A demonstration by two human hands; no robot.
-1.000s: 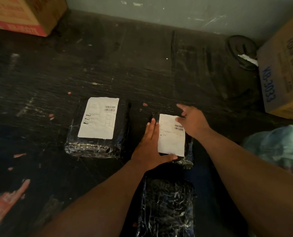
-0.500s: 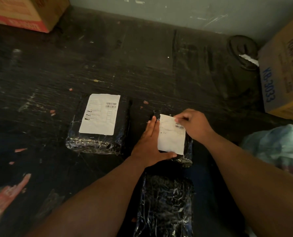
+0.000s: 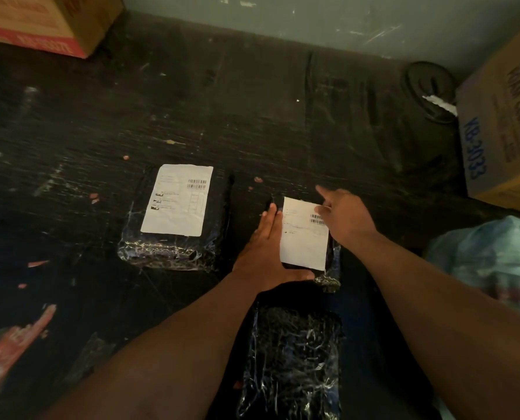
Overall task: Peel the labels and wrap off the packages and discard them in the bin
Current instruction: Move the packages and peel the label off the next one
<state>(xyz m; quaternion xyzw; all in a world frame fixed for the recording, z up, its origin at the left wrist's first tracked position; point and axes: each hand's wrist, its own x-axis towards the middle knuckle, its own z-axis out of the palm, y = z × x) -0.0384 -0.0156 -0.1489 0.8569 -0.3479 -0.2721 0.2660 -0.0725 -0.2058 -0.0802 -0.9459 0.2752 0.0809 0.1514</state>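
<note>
Three black packages in shiny wrap lie on the dark surface. The left package (image 3: 173, 253) carries a white label (image 3: 178, 200). The middle, smaller package (image 3: 331, 277) has a white label (image 3: 304, 234) on top. My left hand (image 3: 264, 253) presses flat along its left side, fingers straight, thumb laid across the near edge. My right hand (image 3: 343, 219) is at the label's far right corner, thumb on the paper by the barcode, index finger stretched out past the corner. A third package (image 3: 292, 365) with no label in sight lies closest to me, between my forearms.
A red-printed cardboard box (image 3: 40, 22) stands at the far left, a brown box (image 3: 501, 131) at the right by the wall. A black tape roll (image 3: 428, 89) lies beside it. A pale plastic bag (image 3: 483, 262) sits at the right, a red wrapper (image 3: 10, 353) at the near left.
Half a second ago my right fingers were curled over the label's far right corner; now the index finger is stretched out again. My left hand and the packages have stayed put.
</note>
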